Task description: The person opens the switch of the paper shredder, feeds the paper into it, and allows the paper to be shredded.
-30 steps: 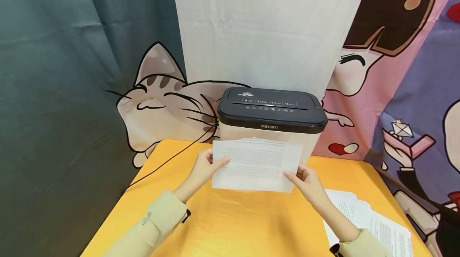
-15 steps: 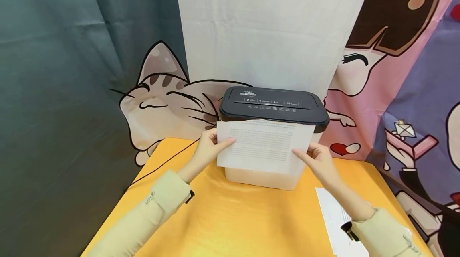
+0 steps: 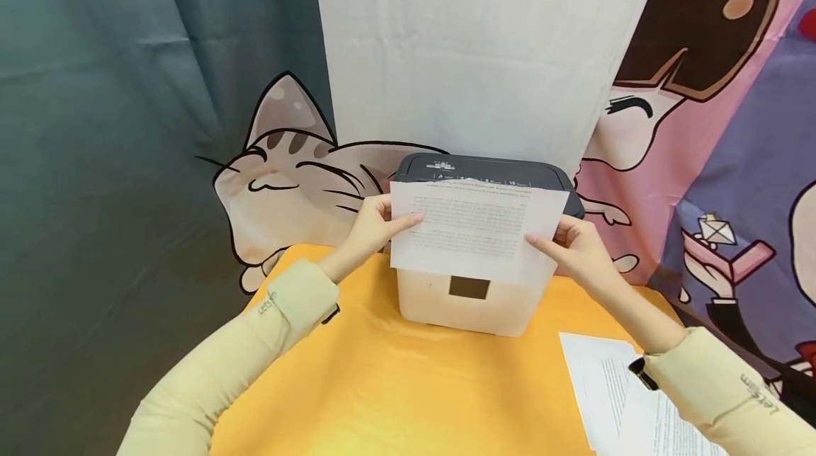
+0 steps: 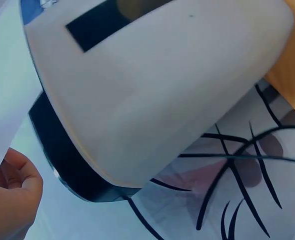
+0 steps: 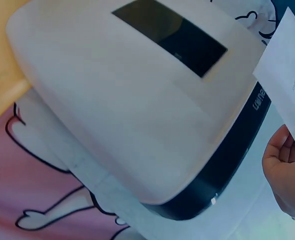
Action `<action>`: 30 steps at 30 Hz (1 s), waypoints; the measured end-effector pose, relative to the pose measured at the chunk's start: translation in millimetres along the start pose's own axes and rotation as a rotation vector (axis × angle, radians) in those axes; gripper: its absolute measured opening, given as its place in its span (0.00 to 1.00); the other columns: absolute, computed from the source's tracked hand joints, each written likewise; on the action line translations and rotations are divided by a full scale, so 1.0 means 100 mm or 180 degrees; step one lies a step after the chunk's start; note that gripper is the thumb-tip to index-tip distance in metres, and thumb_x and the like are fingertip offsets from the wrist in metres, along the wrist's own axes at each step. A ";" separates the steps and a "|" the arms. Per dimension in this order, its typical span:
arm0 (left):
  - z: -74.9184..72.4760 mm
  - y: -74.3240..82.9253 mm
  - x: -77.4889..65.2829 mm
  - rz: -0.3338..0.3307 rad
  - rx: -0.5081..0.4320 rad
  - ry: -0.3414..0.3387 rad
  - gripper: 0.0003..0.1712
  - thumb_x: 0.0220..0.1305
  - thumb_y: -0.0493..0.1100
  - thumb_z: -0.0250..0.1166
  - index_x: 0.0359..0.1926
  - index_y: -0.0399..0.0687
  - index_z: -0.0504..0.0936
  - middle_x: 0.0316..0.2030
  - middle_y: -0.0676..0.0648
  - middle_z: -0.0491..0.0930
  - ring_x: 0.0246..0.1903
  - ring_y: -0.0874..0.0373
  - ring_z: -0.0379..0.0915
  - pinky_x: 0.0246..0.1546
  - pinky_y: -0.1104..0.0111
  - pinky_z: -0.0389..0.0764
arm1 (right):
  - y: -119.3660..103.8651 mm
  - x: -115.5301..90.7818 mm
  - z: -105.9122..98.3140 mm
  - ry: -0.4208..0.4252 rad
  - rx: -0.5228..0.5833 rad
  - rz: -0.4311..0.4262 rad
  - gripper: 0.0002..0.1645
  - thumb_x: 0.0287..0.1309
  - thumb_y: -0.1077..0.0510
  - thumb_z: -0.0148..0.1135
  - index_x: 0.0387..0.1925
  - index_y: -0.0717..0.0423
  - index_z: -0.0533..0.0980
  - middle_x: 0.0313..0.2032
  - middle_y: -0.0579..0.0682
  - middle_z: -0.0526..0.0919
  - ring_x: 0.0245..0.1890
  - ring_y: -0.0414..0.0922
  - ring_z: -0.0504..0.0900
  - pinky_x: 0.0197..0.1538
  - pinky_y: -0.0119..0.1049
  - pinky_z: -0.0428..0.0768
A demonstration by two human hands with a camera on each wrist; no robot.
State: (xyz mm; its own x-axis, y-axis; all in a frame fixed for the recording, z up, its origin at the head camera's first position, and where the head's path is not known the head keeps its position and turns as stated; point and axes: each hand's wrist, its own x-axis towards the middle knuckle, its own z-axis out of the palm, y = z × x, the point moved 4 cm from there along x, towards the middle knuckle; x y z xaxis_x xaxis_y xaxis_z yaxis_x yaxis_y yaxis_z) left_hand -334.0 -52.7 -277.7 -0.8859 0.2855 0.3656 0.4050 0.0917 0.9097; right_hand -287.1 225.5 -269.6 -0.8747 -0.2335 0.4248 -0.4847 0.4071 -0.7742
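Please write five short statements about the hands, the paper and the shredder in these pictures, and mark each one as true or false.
1. The left hand and the right hand hold the same sheet. True.
2. The sheet is blank. False: it bears printed lines.
3. Other papers lie on the yellow table. True.
4. Those papers are at the left side of the table. False: they are at the right side.
5. In the head view, the sheet hides part of the shredder. True.
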 end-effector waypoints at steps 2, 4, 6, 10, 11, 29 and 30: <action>-0.01 0.03 0.05 0.0001 0.0074 -0.0025 0.16 0.51 0.39 0.65 0.42 0.37 0.79 0.39 0.38 0.81 0.32 0.58 0.80 0.32 0.64 0.80 | -0.04 0.05 -0.04 -0.0007 -0.0021 -0.0030 0.17 0.52 0.61 0.59 0.43 0.69 0.74 0.30 0.30 0.81 0.28 0.34 0.81 0.30 0.28 0.78; -0.01 0.05 0.11 0.0004 0.0079 -0.0059 0.16 0.51 0.38 0.65 0.41 0.37 0.79 0.39 0.39 0.81 0.32 0.58 0.80 0.33 0.65 0.80 | -0.08 0.10 -0.09 -0.0020 -0.0054 -0.0056 0.18 0.53 0.61 0.58 0.43 0.69 0.73 0.31 0.29 0.81 0.29 0.33 0.81 0.31 0.26 0.78; -0.01 0.08 0.16 0.0015 0.0030 -0.0106 0.16 0.51 0.37 0.65 0.42 0.36 0.79 0.40 0.39 0.80 0.33 0.58 0.80 0.34 0.64 0.80 | -0.12 0.15 -0.13 -0.0027 -0.0107 -0.0067 0.19 0.53 0.60 0.58 0.44 0.70 0.73 0.32 0.29 0.81 0.30 0.32 0.81 0.32 0.25 0.77; -0.04 0.17 0.30 0.0034 0.0098 -0.0192 0.16 0.52 0.38 0.64 0.43 0.37 0.79 0.41 0.41 0.81 0.35 0.58 0.79 0.36 0.65 0.79 | -0.18 0.27 -0.23 0.0006 -0.0346 -0.0020 0.20 0.53 0.58 0.58 0.46 0.67 0.74 0.33 0.29 0.80 0.31 0.29 0.80 0.34 0.22 0.77; -0.05 0.21 0.34 0.0038 0.0129 -0.0219 0.16 0.52 0.38 0.64 0.43 0.38 0.79 0.41 0.42 0.81 0.36 0.58 0.79 0.36 0.65 0.79 | -0.19 0.30 -0.25 0.0014 -0.0432 -0.0015 0.19 0.53 0.58 0.59 0.46 0.66 0.74 0.33 0.30 0.81 0.31 0.28 0.80 0.33 0.22 0.76; -0.19 0.52 0.94 0.0300 0.0533 -0.0465 0.14 0.50 0.37 0.66 0.40 0.39 0.81 0.40 0.41 0.81 0.39 0.57 0.78 0.43 0.67 0.76 | -0.37 0.82 -0.55 0.0041 -0.1044 -0.0278 0.18 0.49 0.60 0.62 0.44 0.63 0.77 0.31 0.33 0.81 0.27 0.24 0.78 0.30 0.17 0.74; -0.19 0.53 0.97 0.0298 0.0594 -0.0479 0.13 0.50 0.37 0.65 0.40 0.39 0.81 0.40 0.41 0.81 0.39 0.57 0.78 0.43 0.67 0.76 | -0.36 0.85 -0.57 0.0057 -0.1068 -0.0287 0.18 0.49 0.60 0.62 0.44 0.63 0.77 0.31 0.33 0.82 0.27 0.24 0.78 0.29 0.17 0.74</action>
State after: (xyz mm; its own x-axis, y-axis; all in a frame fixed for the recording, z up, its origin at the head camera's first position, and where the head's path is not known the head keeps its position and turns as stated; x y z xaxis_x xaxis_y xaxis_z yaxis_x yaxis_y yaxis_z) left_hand -402.9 -38.6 -190.2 -0.8047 0.4384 0.4005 0.5308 0.2288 0.8160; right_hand -344.7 241.1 -179.0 -0.8267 -0.2674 0.4950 -0.5330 0.6539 -0.5369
